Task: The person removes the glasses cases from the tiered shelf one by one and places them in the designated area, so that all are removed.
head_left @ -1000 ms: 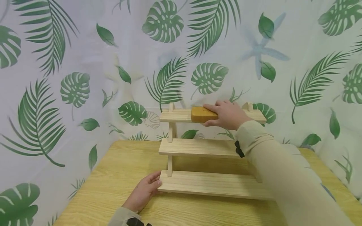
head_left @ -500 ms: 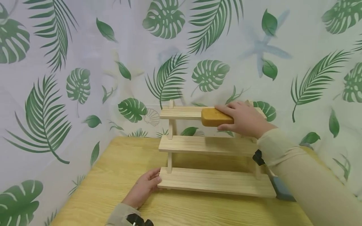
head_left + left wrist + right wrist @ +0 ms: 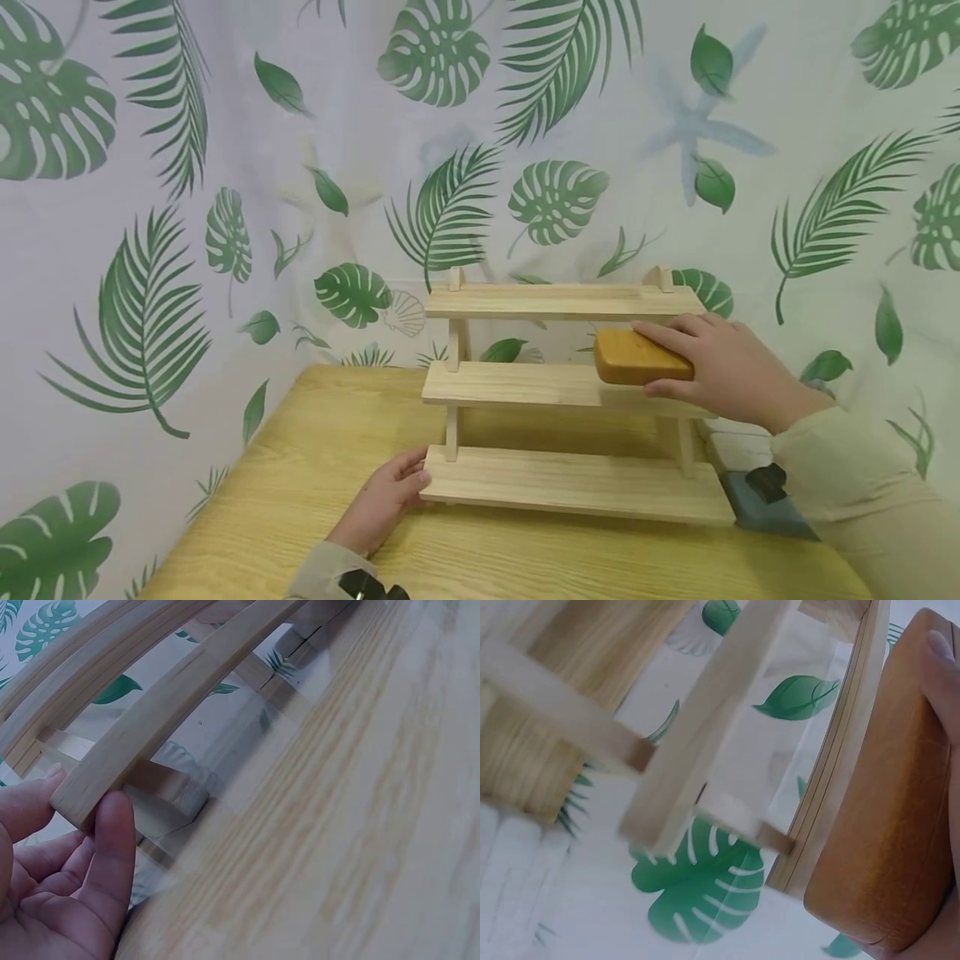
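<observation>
A three-tier wooden display stand [image 3: 540, 383] stands on the table. My left hand [image 3: 382, 504] holds the left end of its lowest board. In the left wrist view, the thumb and fingers of the left hand [image 3: 71, 877] pinch that board end from both sides. My right hand [image 3: 731, 367] grips an orange-brown rounded block [image 3: 641, 357] by its right end, in front of the stand's middle and upper tiers. Close up in the right wrist view, the block [image 3: 885, 802] shows a smooth, leather-like surface with a seam line. Most of the right hand lies outside that view.
The wood-grain table [image 3: 315, 450] carries the stand near its back. Right of the stand lie a blue-grey flat item [image 3: 765, 504] and pale whitish pieces [image 3: 738, 446], partly behind the right arm. Behind hangs a leaf-patterned cloth [image 3: 555, 100].
My right hand has carried the block from the top tier rightward, down and toward me. The left hand keeps its hold on the lowest board.
</observation>
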The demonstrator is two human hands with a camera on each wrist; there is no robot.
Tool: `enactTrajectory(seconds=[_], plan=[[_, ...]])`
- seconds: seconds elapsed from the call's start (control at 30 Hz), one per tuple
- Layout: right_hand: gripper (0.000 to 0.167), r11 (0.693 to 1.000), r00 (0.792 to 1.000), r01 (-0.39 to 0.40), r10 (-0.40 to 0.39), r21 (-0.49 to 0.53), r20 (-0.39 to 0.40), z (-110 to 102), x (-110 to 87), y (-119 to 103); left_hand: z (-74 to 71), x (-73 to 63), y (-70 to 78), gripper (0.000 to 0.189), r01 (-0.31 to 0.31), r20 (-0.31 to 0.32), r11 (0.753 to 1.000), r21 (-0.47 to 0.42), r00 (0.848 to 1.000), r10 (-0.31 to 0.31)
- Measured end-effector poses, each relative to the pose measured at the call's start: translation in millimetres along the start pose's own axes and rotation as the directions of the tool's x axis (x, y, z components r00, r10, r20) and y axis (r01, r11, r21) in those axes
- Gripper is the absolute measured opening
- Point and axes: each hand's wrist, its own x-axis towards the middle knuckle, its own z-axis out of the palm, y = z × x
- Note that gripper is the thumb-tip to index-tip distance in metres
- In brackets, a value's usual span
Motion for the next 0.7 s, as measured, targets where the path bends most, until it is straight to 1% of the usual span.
enactTrajectory(seconds=[0.1, 0.27, 0.4, 0.47, 0.7], plan=[[0.083, 1.000, 1.000, -0.011, 0.011, -0.013, -0.002, 0.2, -12.2, 4.5, -0.3, -0.8, 0.2, 0.067, 0.006, 0.001, 1.000, -0.001, 1.000, -0.006], [0.084, 0.998, 0.998, -0.061, 0.061, -0.003, 0.022, 1.8, -32.4, 8.0, -0.2, -1.3, 0.7, 0.067, 0.002, 0.006, 1.000, -0.004, 1.000, -0.002], [0.085, 0.997, 0.997, -0.073, 0.073, -0.007, 0.028, 6.6, -48.3, 8.8, -0.3, -1.0, 1.3, 0.068, 0.003, 0.010, 1.000, -0.008, 1.000, -0.003], [0.085, 0.997, 0.997, -0.078, 0.079, -0.011, 0.020, 9.1, -56.1, 9.0, -0.2, -0.9, 1.0, 0.068, 0.003, 0.011, 1.000, -0.007, 1.000, -0.003], [0.088, 0.998, 0.996, -0.066, 0.065, -0.011, -0.062, 17.3, -87.9, 14.7, 0.3, -2.4, 1.2, 0.067, -0.001, -0.001, 1.000, 0.001, 1.000, 0.001]])
